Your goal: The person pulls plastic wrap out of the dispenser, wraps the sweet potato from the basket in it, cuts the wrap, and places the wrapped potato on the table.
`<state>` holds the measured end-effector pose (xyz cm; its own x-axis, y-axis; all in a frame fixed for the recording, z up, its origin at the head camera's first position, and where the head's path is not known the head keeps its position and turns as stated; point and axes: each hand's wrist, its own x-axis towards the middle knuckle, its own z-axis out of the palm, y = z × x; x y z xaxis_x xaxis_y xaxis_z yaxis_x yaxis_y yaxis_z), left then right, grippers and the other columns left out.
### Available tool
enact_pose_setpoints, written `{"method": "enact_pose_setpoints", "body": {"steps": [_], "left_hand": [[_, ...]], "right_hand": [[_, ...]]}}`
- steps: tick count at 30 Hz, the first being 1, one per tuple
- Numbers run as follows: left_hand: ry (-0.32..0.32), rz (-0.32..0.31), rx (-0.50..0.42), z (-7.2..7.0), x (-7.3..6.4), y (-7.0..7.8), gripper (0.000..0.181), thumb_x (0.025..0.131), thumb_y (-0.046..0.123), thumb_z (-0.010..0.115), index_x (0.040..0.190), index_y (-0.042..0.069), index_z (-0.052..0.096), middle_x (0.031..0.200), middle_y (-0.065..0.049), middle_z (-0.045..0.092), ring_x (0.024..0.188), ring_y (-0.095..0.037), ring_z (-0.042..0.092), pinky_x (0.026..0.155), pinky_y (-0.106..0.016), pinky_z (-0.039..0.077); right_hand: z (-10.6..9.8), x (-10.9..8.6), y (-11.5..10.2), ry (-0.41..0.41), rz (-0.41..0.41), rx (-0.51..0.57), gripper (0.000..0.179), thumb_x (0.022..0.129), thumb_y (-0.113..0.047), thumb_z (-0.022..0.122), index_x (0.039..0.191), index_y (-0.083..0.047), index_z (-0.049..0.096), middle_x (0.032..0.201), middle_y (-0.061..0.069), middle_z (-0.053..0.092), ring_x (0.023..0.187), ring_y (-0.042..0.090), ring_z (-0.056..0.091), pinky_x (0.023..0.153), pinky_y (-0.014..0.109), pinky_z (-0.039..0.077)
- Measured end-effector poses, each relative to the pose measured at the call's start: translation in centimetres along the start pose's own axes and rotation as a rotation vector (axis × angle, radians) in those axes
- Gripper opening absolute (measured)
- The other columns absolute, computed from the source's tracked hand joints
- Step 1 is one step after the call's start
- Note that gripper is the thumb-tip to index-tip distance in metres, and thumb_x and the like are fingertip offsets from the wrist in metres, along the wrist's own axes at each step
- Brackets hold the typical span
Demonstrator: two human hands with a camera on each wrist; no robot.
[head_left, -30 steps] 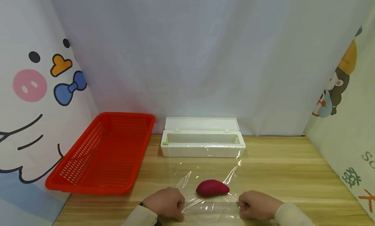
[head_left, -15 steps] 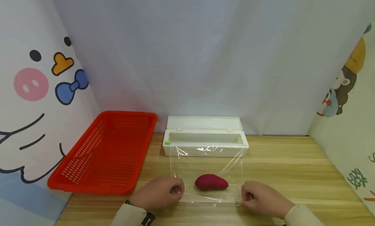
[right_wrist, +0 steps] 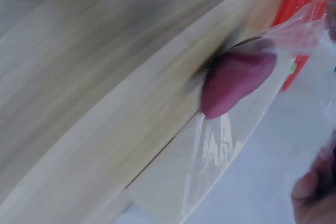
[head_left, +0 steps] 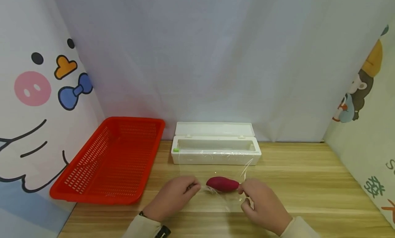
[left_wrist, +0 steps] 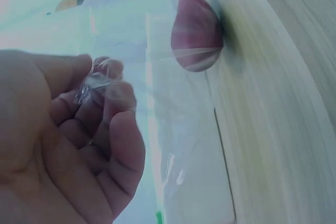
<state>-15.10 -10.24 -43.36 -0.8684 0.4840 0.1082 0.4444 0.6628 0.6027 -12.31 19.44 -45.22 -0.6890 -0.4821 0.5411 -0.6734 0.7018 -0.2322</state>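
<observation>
A purple-red sweet potato [head_left: 223, 184] lies in front of the white box, on the clear cling film [head_left: 228, 200] that stretches out from it. My left hand [head_left: 177, 195] pinches a bunched edge of the film beside the sweet potato's left end. In the left wrist view, the crumpled film [left_wrist: 97, 83] sits between thumb and fingers. My right hand [head_left: 262, 203] is at the sweet potato's right end, index fingertip right by its tip and the thumb held apart. The right wrist view shows film drawn over one end of the sweet potato [right_wrist: 239, 80].
Behind the sweet potato stands a white film dispenser box [head_left: 216, 159], lid raised, with a green cutter slide [head_left: 176, 150] at its left. A red mesh basket [head_left: 139, 193] is on the left of the wood-grain table [head_left: 308, 183]. A pale curtain [head_left: 210, 66] hangs at the back.
The film's near edge was held stretched between both hands. Both hands have since come inward to the sweet potato, the left bunching film; the right thumb and index have spread apart.
</observation>
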Motion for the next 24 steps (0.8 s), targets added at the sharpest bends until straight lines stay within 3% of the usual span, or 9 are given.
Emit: {"method": "enact_pose_setpoints", "body": {"steps": [2,5,9,12,14,16,19,21,24], "left_hand": [[0.012,-0.014,-0.009,-0.1,0.1,0.3,0.012,0.096,0.034,0.054,0.094,0.026,0.063,0.074,0.014,0.053,0.066,-0.005,0.048,0.060,-0.023,0.041],[0.055,-0.043,-0.023,-0.3,0.2,0.5,0.011,0.096,0.036,0.054,0.095,0.028,0.061,0.072,0.013,0.052,0.065,-0.005,0.048,0.059,-0.023,0.042],[0.131,-0.040,-0.034,-0.6,0.3,0.5,0.009,0.096,0.036,0.054,0.095,0.031,0.061,0.071,0.014,0.052,0.063,-0.004,0.048,0.057,-0.022,0.042],[0.162,-0.017,-0.035,-0.6,0.6,0.9,0.011,0.096,0.036,0.054,0.097,0.029,0.062,0.070,0.016,0.053,0.061,-0.003,0.048,0.056,-0.022,0.042],[0.170,-0.001,-0.040,-0.4,0.7,1.2,0.013,0.096,0.038,0.054,0.097,0.028,0.062,0.071,0.017,0.054,0.061,-0.002,0.049,0.056,-0.021,0.043],[0.165,0.004,-0.050,-0.2,0.8,1.5,0.014,0.096,0.039,0.054,0.097,0.028,0.062,0.072,0.017,0.056,0.062,-0.002,0.050,0.056,-0.021,0.043],[0.165,-0.001,-0.053,0.0,0.9,1.6,0.011,0.094,0.040,0.056,0.096,0.030,0.060,0.074,0.017,0.057,0.063,-0.002,0.051,0.057,-0.021,0.044],[0.169,0.002,-0.047,0.0,0.8,1.3,0.008,0.094,0.038,0.058,0.095,0.030,0.060,0.073,0.018,0.056,0.063,-0.002,0.050,0.056,-0.021,0.044],[0.167,0.014,-0.030,-0.2,0.5,0.7,0.005,0.092,0.037,0.061,0.092,0.033,0.058,0.071,0.018,0.054,0.062,-0.003,0.049,0.056,-0.021,0.043]], "right_hand": [[0.1,0.6,-0.4,0.081,-0.058,-0.008,0.022,0.069,-0.004,0.056,0.077,-0.024,0.056,0.078,-0.016,0.045,0.072,0.000,0.039,0.064,0.014,0.036],[0.0,1.2,-0.5,0.157,-0.054,0.029,0.024,0.069,0.000,0.051,0.072,-0.024,0.054,0.079,-0.016,0.043,0.074,0.001,0.040,0.065,0.012,0.034],[0.4,1.2,-0.6,0.128,0.046,0.069,0.020,0.074,-0.013,0.064,0.092,-0.019,0.058,0.092,-0.014,0.051,0.086,0.005,0.046,0.077,0.019,0.038],[2.2,1.8,-1.4,0.081,0.105,-0.005,0.059,0.069,-0.050,0.077,0.109,-0.013,0.056,0.101,-0.007,0.056,0.095,0.010,0.049,0.084,0.029,0.041],[3.5,2.8,-2.4,0.077,0.118,-0.070,0.074,0.062,-0.062,0.078,0.110,-0.010,0.056,0.101,-0.003,0.057,0.095,0.015,0.051,0.085,0.035,0.043],[4.5,3.7,-3.4,0.069,0.122,-0.152,0.066,0.064,-0.058,0.077,0.103,-0.010,0.057,0.093,-0.001,0.056,0.088,0.017,0.052,0.078,0.035,0.044],[4.9,4.5,-4.1,0.091,0.094,-0.235,0.035,0.068,-0.030,0.077,0.092,-0.013,0.058,0.082,-0.004,0.055,0.075,0.017,0.052,0.068,0.031,0.043],[4.6,4.3,-3.8,0.100,0.056,-0.278,0.019,0.069,-0.015,0.068,0.086,-0.014,0.059,0.076,-0.005,0.054,0.069,0.015,0.051,0.062,0.029,0.042],[3.9,3.3,-3.0,0.109,-0.009,-0.284,0.016,0.068,-0.007,0.058,0.082,-0.014,0.059,0.074,-0.005,0.052,0.067,0.015,0.049,0.061,0.029,0.042]]}}
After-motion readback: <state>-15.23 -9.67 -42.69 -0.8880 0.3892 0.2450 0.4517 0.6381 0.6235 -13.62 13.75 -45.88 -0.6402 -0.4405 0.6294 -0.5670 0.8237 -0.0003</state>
